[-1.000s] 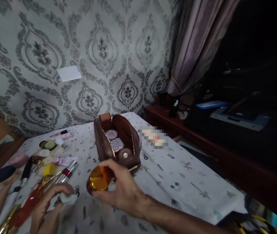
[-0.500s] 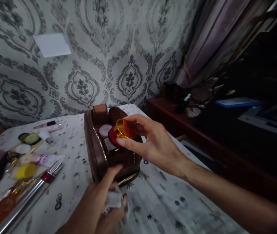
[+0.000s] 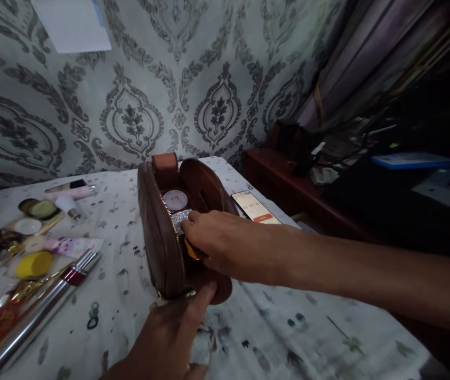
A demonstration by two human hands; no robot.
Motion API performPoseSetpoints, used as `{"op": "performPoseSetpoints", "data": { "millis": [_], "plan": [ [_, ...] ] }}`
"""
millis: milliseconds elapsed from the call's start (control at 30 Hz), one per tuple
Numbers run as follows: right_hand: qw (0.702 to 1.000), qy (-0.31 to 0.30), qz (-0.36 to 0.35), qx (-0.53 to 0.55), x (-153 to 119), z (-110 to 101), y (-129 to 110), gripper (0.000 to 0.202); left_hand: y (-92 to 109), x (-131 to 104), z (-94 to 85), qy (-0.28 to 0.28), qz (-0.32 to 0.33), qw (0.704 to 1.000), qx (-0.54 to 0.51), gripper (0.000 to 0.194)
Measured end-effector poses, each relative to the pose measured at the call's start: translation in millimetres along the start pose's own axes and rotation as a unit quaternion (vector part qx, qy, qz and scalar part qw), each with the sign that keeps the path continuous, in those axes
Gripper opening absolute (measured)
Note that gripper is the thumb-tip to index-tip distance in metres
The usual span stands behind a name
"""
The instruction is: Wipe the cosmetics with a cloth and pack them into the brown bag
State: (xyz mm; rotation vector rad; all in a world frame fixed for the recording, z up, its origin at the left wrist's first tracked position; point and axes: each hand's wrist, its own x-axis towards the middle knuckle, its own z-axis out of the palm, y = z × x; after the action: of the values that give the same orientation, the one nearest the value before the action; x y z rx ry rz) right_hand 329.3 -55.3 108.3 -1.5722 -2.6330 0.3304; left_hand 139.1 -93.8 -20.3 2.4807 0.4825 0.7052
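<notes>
A brown leather cosmetic bag [image 3: 161, 253] stands unzipped on the patterned cloth. My right hand [image 3: 225, 243] reaches inside, closed around a small gold-and-red bottle [image 3: 191, 250]; only a yellow-gold bit shows below the fingers. Beside those fingers in the bag are a glittery silver box [image 3: 180, 219] and, behind it, a round pale compact [image 3: 175, 200]. My left hand [image 3: 173, 338] is at the bag's near end, index finger on the lowered front flap [image 3: 221, 289]. A crumpled white piece [image 3: 201, 345], perhaps tissue, is held under that hand, partly hidden.
Cosmetics spread over the cloth on the left: a long silver tube [image 3: 46, 311], a yellow cap [image 3: 34, 264], a pink-white tube [image 3: 72, 245] and several others. Right of the bag lies a lit phone [image 3: 254, 207]. A dark red wooden ledge [image 3: 280, 179] borders the right; patterned wall behind.
My right hand has lowered the gold-and-red bottle from above the bag down into it. The front flap now lies folded down under my left index finger. The phone has come into sight.
</notes>
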Motion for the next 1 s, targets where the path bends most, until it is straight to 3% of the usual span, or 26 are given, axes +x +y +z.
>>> {"op": "performPoseSetpoints", "data": {
  "millis": [100,233,367,600,800,900,1000],
  "plan": [
    [0.999,-0.045,-0.010,0.005,10.7,2.1,-4.2,0.021,-3.5,-4.9,4.1,-0.006,0.010,0.999,-0.036,0.094],
    [0.999,-0.050,0.021,0.000,19.3,9.2,-5.2,0.025,-6.8,-7.8,7.8,-0.028,-0.015,0.998,-0.058,0.093],
    [0.995,-0.056,0.063,-0.058,20.9,14.9,-6.3,0.022,0.6,-5.4,-0.4,-0.059,-0.040,0.995,-0.065,0.091],
    [0.986,-0.109,0.087,-0.092,22.8,14.8,-13.2,0.017,5.9,-4.0,-6.5,-0.044,-0.032,0.998,-0.045,0.093],
    [0.998,-0.009,-0.014,-0.055,9.1,-12.6,-12.2,0.013,3.1,-6.2,-4.5,-0.023,-0.025,0.999,-0.029,0.092],
    [0.986,0.162,0.033,-0.012,-11.1,-31.2,-12.6,0.017,0.8,-7.1,-2.5,-0.022,-0.011,0.999,-0.027,0.093],
    [0.942,0.322,0.093,0.024,-37.4,-31.1,-13.7,0.029,-2.0,-7.7,1.5,-0.011,-0.001,1.000,-0.025,0.091]
  ]
}}
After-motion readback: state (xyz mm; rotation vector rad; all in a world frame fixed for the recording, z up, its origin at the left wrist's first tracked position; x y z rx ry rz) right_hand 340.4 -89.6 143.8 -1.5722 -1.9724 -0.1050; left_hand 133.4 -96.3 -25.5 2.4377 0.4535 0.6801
